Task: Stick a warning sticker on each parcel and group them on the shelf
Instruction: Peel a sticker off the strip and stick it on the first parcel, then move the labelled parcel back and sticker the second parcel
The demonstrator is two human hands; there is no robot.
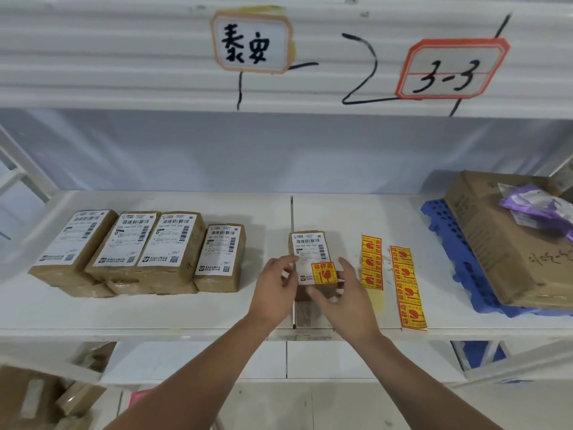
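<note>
A small brown parcel (310,247) with a white shipping label stands on the white shelf (186,308), and a yellow-red warning sticker (324,273) is stuck on its lower front. My left hand (276,291) holds its left side with curled fingers. My right hand (347,296) grips its right side and lower edge. Several more labelled brown parcels (136,249) lie grouped on the left of the shelf. Two strips of warning stickers (406,287) lie flat to the right of the held parcel.
A large cardboard box (496,240) with a purple packet (539,203) on it rests on a blue plastic pallet (459,262) at the right. A handwritten tag "3-3" (449,69) hangs above. Boxes (37,395) sit on the floor at lower left.
</note>
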